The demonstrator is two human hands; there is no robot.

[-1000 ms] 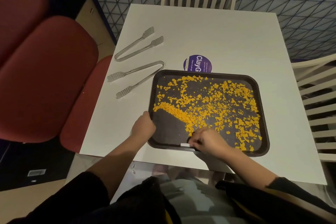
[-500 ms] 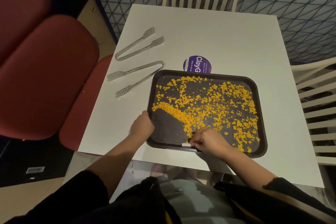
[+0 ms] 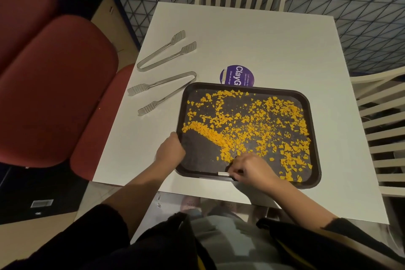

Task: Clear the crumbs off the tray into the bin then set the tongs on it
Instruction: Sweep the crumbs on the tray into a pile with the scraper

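My left hand [image 3: 170, 151] curls closed around the near left rim of the dark tray [image 3: 315, 138], while my right hand [image 3: 249, 170] sits on the tray's near edge with fingers pinched over a small pale strip [image 3: 223, 173] that I cannot identify. The orange crumbs [image 3: 247, 129] lie just beyond both hands, scattered across most of the tray floor, thickest in a curved ridge running from the left side toward my right hand, thinner toward the far right corner. The tray rests flat on the white desk [image 3: 263, 39], its long axis crossing in front of me, its far rim overlapping a round purple sticker [image 3: 237, 75]. Two pairs of metal tongs [image 3: 163, 92] lie on the desk left of the tray and beyond my left hand, which is the nearer one to them; the closer pair points its hinge toward the tray's far left corner. No bin is in view, so I judge the tray must be lifted level and carried off the desk before the crumbs can go anywhere. Red chairs [image 3: 54, 94] stand to the left.
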